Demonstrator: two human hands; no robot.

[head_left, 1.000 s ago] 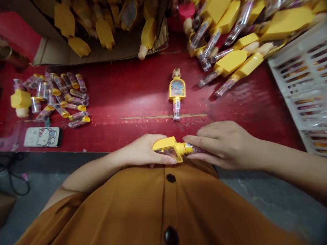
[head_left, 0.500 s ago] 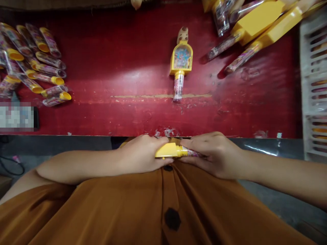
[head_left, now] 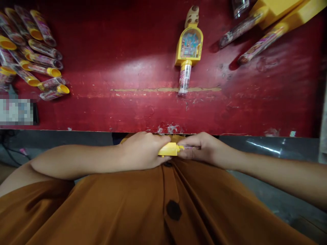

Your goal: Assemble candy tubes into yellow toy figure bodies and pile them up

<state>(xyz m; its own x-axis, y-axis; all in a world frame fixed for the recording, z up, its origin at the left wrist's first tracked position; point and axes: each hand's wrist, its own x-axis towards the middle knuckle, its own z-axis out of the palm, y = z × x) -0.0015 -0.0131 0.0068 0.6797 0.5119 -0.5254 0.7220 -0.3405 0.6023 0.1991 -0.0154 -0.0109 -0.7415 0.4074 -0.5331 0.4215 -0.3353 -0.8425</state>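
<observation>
My left hand (head_left: 145,149) is closed round a yellow plastic toy (head_left: 168,149) just below the table's front edge. From the right, my right hand (head_left: 204,148) grips a clear candy tube (head_left: 189,147), whose yellow end meets the toy's narrow end. Whether the two are fully joined cannot be told. On the red table (head_left: 122,68), beyond my hands, lies a yellow toy with a picture window (head_left: 190,44); it has a spotted tan top piece and a candy tube at its near end.
Several clear tubes with yellow caps (head_left: 46,69) lie at the table's left. Near them is a blurred-out rectangular object (head_left: 16,112). More yellow toys with tubes (head_left: 283,29) are at the back right. A pale crate edge (head_left: 323,136) shows at far right.
The view has shifted, so the toys on the table appear higher and further right. My right hand's grip has moved closer to the yellow toy, covering more of the tube.
</observation>
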